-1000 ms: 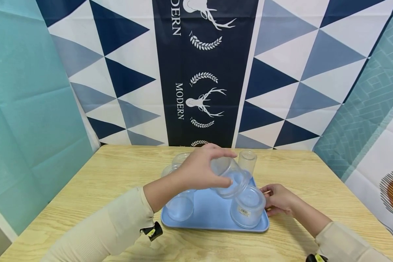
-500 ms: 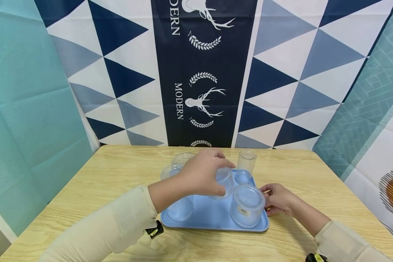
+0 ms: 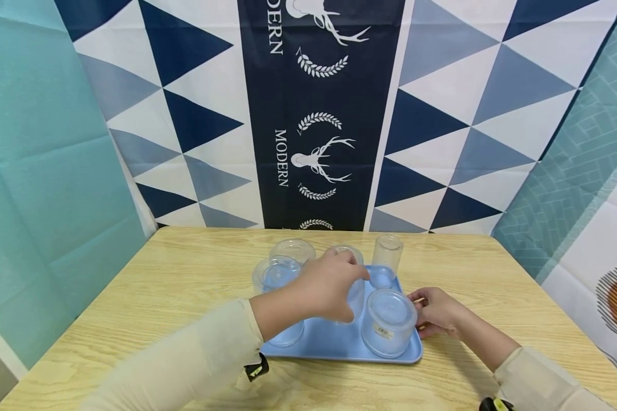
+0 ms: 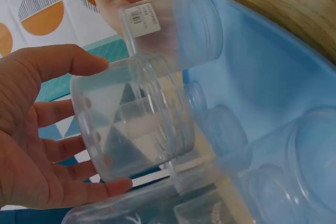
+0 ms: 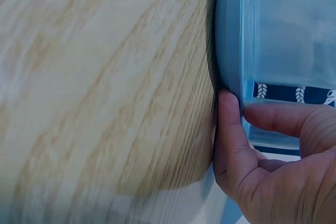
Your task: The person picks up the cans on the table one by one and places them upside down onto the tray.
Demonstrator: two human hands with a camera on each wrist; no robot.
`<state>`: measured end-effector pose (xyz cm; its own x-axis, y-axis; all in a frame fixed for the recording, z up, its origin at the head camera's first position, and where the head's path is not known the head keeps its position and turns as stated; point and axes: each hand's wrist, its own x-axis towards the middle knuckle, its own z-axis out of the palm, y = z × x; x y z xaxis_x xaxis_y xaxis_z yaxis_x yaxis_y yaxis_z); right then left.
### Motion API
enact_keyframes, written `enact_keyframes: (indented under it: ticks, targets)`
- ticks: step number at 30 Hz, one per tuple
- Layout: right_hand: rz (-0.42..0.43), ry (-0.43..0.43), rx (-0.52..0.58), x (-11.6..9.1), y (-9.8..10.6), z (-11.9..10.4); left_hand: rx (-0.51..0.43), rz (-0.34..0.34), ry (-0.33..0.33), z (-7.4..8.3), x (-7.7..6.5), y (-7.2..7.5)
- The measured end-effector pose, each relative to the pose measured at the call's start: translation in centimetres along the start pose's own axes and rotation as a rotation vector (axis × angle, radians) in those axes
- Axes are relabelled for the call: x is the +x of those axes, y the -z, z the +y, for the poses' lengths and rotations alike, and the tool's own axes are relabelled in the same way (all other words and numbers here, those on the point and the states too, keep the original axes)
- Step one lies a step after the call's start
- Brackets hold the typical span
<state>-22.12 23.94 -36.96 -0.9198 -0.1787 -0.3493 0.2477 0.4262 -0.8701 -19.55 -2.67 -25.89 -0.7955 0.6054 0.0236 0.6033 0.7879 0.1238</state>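
My left hand grips a clear plastic jar over the middle of the blue tray. The thumb lies on one side of the jar and the fingers curl round the other; its ridged rim faces the tray. Whether the jar touches the tray I cannot tell. At the tray's right edge, my right hand pinches the rim between thumb and fingers, as the right wrist view shows. Beside it a clear jar with a barcode label stands at the tray's front right corner.
A narrow clear container stands at the tray's back right. More clear jars stand along the left side, among them one with a round top, partly behind my left arm. The wooden table surrounds the tray; a patterned cloth hangs behind.
My left hand has brought the jar from a tilted position above the labelled jar leftward and down over the tray's middle, turning it more upright. My right hand stays at the tray's edge.
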Motion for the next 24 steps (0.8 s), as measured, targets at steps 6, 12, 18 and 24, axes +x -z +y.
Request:
enact_keyframes:
  ticks: [6,12,18,24]
  targets:
    - [0.0,0.003,0.003,0.0,0.0,0.1,0.051,-0.038,0.006,0.1,0.8,-1.2]
    - [0.003,0.006,0.007,0.1,0.0,0.2,0.108,-0.076,0.025,0.2,1.2,-2.4]
    - [0.007,0.007,0.006,0.2,0.0,0.3,0.116,-0.099,0.027,0.0,1.5,-3.6]
    - [0.013,0.003,0.006,0.3,-0.1,0.4,0.109,-0.118,0.032,0.0,1.7,-4.5]
